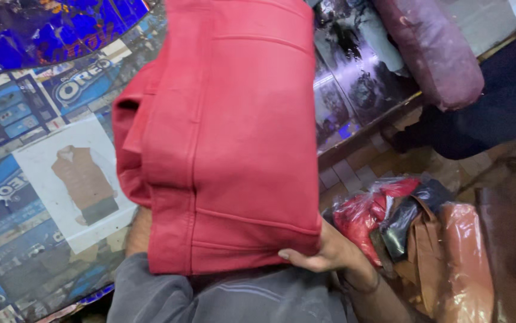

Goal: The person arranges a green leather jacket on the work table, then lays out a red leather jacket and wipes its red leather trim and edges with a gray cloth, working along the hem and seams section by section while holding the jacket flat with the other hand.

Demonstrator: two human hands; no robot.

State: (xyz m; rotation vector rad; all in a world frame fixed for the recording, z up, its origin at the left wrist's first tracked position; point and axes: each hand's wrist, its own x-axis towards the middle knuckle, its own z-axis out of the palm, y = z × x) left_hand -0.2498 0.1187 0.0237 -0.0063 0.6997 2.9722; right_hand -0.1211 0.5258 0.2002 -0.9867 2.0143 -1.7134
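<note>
The folded red leather jacket (222,137) lies directly above the right hand (321,254), its long axis running up and away; that hand's fingers clamp its lower right corner. The left hand is hidden beneath, grip untellable

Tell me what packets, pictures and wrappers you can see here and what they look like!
Printed sheet: left, on the table, white rectangle picturing a brown vest.
Printed wrapper covering: spread over the table top, blue and white panels.
Clear plastic bags: lower right, holding red, black and tan folded garments.
Red folded jacket: centre, no label showing, right hand under its bottom edge.
</note>
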